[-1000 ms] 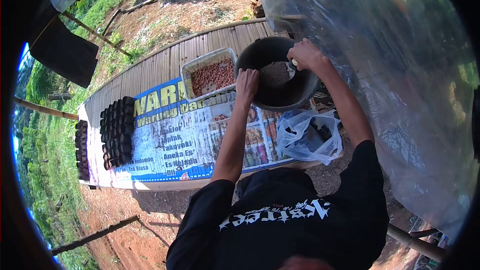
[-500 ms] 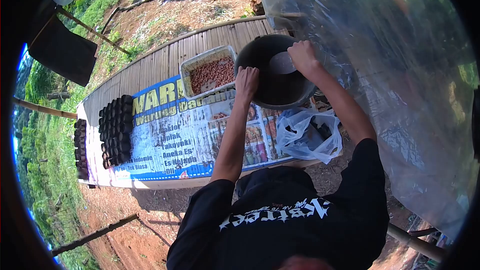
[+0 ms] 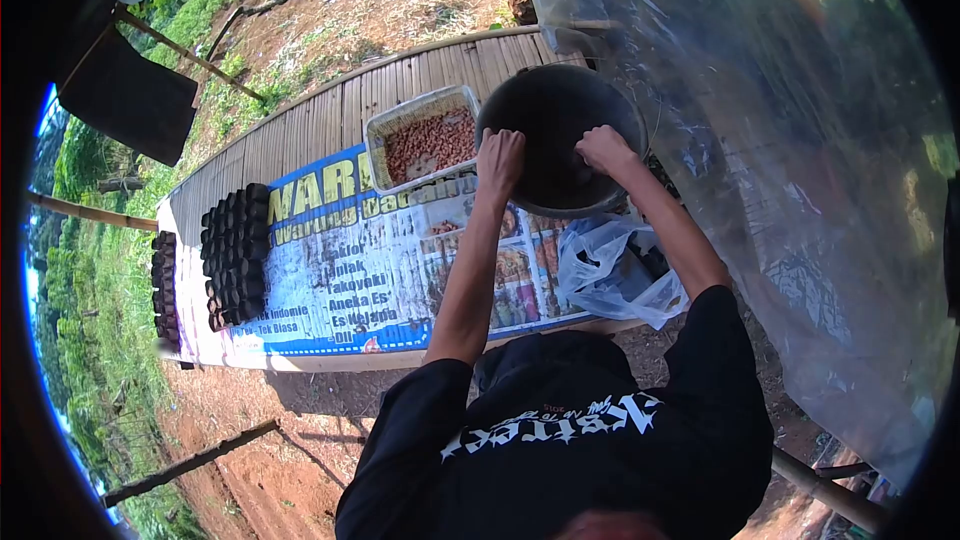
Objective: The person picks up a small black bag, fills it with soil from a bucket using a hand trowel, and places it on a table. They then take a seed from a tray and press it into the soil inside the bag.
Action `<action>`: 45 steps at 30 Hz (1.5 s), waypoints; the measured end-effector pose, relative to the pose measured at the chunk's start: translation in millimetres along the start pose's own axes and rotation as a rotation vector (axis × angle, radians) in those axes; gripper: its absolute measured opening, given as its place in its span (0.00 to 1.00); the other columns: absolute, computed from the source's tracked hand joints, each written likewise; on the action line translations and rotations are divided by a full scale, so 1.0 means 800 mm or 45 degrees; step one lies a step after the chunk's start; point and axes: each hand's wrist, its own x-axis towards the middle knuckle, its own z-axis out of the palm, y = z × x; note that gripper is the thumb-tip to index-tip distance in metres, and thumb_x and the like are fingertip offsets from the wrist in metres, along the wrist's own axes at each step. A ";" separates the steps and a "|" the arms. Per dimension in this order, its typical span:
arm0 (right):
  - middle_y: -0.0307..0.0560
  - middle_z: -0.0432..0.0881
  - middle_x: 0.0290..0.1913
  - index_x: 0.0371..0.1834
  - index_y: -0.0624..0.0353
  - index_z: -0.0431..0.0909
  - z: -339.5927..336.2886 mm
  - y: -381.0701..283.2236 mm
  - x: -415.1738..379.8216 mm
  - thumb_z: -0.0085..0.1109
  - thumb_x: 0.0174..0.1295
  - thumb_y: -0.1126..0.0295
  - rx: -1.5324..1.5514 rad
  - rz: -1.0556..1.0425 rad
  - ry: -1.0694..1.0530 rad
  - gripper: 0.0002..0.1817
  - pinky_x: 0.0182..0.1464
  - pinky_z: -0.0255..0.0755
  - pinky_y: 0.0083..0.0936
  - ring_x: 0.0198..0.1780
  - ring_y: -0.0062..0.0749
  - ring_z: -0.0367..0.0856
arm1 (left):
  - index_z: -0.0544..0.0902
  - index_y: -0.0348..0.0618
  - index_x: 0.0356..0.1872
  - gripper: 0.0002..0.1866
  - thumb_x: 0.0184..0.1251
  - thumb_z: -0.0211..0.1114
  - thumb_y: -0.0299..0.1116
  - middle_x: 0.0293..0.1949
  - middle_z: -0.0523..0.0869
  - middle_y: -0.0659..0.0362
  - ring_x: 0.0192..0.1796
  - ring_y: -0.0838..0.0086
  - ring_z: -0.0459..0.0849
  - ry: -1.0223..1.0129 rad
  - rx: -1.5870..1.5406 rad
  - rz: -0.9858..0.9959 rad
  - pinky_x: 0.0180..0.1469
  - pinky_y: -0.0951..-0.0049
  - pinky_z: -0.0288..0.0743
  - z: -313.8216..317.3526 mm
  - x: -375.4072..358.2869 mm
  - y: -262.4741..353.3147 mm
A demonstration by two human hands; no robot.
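Note:
A dark, round bucket [image 3: 563,90] stands at the right end of the bamboo table. My left hand [image 3: 501,162] is closed over its near-left rim. Inside the bucket's opening, my right hand [image 3: 606,150] has its fingers curled around a translucent plastic cup, which now barely shows in the dark interior. What lies at the bottom of the bucket is too dark to make out. Just left of the bucket is a pale rectangular tub [image 3: 377,162] holding many small reddish-brown seeds [image 3: 425,148].
A printed banner [image 3: 300,280] covers part of the bamboo table [image 3: 330,115]. Black seedling pots [image 3: 236,258] stand in rows at its left. A white plastic bag [image 3: 610,275] lies in front of the bucket. Clear plastic sheeting [image 3: 790,200] hangs along the right.
My right hand has moved down and toward me inside the bucket, and the pale cup has gone from plain sight into the dark. My left hand stays on the rim.

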 end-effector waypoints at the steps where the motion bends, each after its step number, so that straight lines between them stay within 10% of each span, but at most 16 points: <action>1: 0.50 0.89 0.40 0.36 0.54 0.89 -0.008 -0.001 -0.007 0.63 0.61 0.63 0.035 0.014 -0.103 0.09 0.48 0.81 0.39 0.47 0.43 0.89 | 0.84 0.42 0.23 0.08 0.59 0.59 0.26 0.28 0.86 0.50 0.36 0.59 0.86 0.002 0.004 0.001 0.48 0.60 0.70 0.000 0.000 0.000; 15: 0.57 0.80 0.62 0.58 0.51 0.83 0.008 -0.041 0.083 0.57 0.68 0.54 1.073 0.560 -0.163 0.21 0.68 0.70 0.47 0.65 0.55 0.77 | 0.82 0.46 0.26 0.06 0.61 0.59 0.27 0.26 0.84 0.52 0.35 0.61 0.86 0.067 0.088 0.061 0.50 0.61 0.70 0.003 -0.007 -0.001; 24: 0.49 0.88 0.47 0.53 0.46 0.86 0.045 -0.014 0.092 0.56 0.65 0.59 1.380 0.167 -0.010 0.16 0.59 0.76 0.39 0.56 0.45 0.84 | 0.82 0.42 0.30 0.06 0.62 0.56 0.26 0.29 0.86 0.49 0.36 0.57 0.86 0.048 -0.003 0.060 0.47 0.56 0.70 0.006 -0.002 -0.007; 31: 0.43 0.89 0.36 0.43 0.47 0.87 -0.008 -0.015 0.029 0.56 0.63 0.53 1.053 0.438 0.017 0.16 0.52 0.76 0.37 0.46 0.40 0.87 | 0.71 0.46 0.52 0.14 0.66 0.58 0.27 0.34 0.87 0.51 0.40 0.55 0.86 -0.069 -0.072 0.021 0.49 0.53 0.69 -0.004 -0.001 -0.002; 42: 0.41 0.90 0.35 0.42 0.48 0.87 -0.011 -0.014 0.016 0.55 0.63 0.54 1.296 0.357 -0.025 0.16 0.61 0.66 0.50 0.48 0.39 0.86 | 0.68 0.47 0.58 0.25 0.61 0.66 0.31 0.35 0.88 0.52 0.42 0.56 0.87 -0.178 -0.046 0.070 0.50 0.56 0.69 -0.010 -0.005 0.002; 45: 0.41 0.90 0.38 0.46 0.48 0.86 -0.013 -0.030 0.000 0.55 0.64 0.54 0.714 0.399 0.179 0.17 0.62 0.65 0.53 0.55 0.44 0.83 | 0.74 0.46 0.53 0.20 0.60 0.66 0.31 0.33 0.88 0.51 0.41 0.57 0.87 -0.169 0.029 0.071 0.50 0.56 0.69 -0.012 -0.007 0.003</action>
